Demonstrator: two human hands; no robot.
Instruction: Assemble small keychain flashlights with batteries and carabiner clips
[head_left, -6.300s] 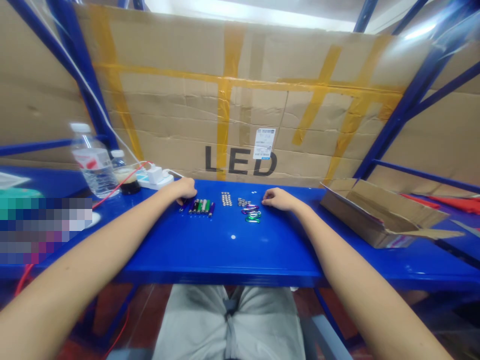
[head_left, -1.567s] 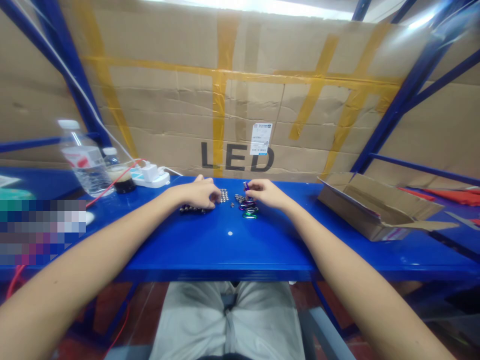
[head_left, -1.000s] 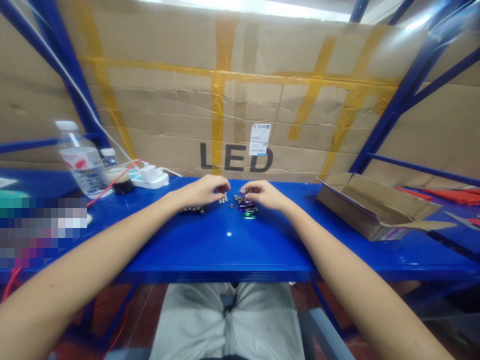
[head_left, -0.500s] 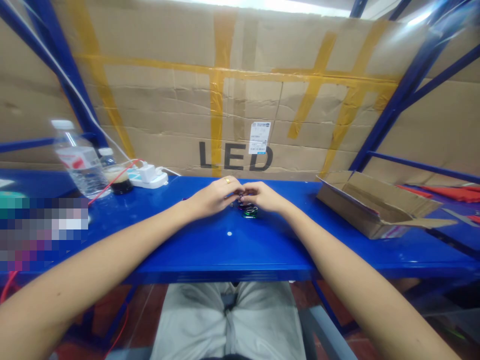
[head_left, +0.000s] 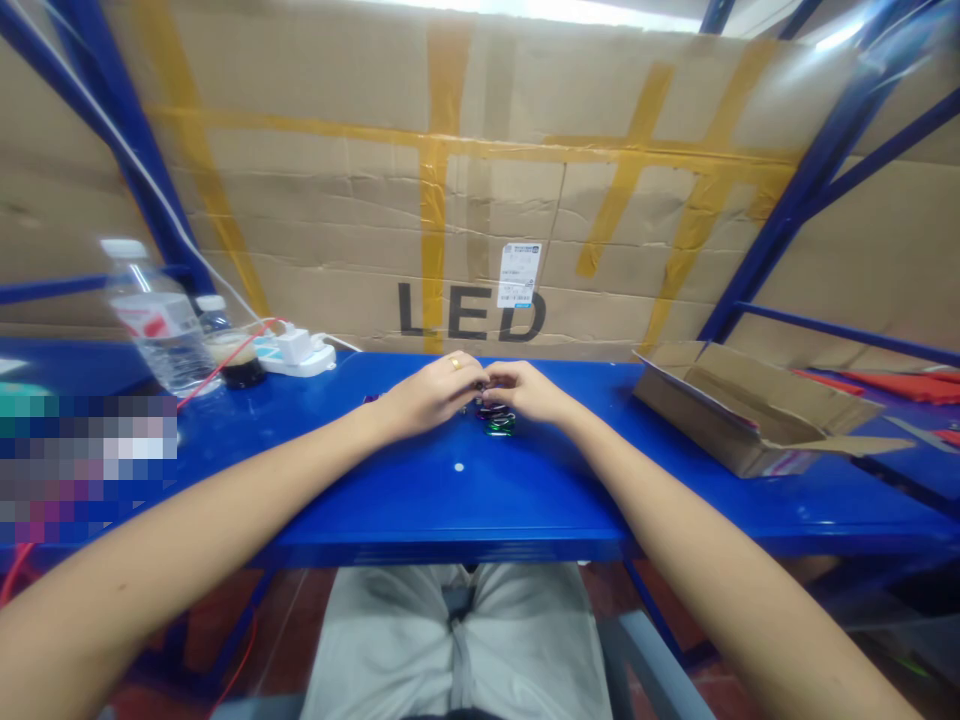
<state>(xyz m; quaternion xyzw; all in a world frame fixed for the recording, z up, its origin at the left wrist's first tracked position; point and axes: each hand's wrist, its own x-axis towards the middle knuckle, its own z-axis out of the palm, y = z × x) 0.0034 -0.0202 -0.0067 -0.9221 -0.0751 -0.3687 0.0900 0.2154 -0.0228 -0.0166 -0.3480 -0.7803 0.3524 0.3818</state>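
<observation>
Both hands meet above the middle of the blue table point(head_left: 450, 505). My left hand point(head_left: 439, 392), with a ring on one finger, has its fingers bent together around a small dark metallic piece, mostly hidden. Opposite it, my right hand point(head_left: 529, 392) pinches at the same spot with thumb and fingertips. Just below the right fingertips is a small shiny green metal piece point(head_left: 500, 425), looped in outline, with something dark reddish beside it. Their exact kind is too small to make out. A bit of purple point(head_left: 371, 399) shows behind my left wrist.
An open cardboard box point(head_left: 697, 415) stands on the right, with red material point(head_left: 911, 387) beyond it. To the left are a water bottle point(head_left: 161, 330), a small bottle of dark liquid point(head_left: 240, 365) and a white power strip point(head_left: 304, 357). A large carton point(head_left: 337, 220) backs the table.
My hands stay in nearly the same place, with only slight finger movement. A little more of the purple thing shows behind my left wrist.
</observation>
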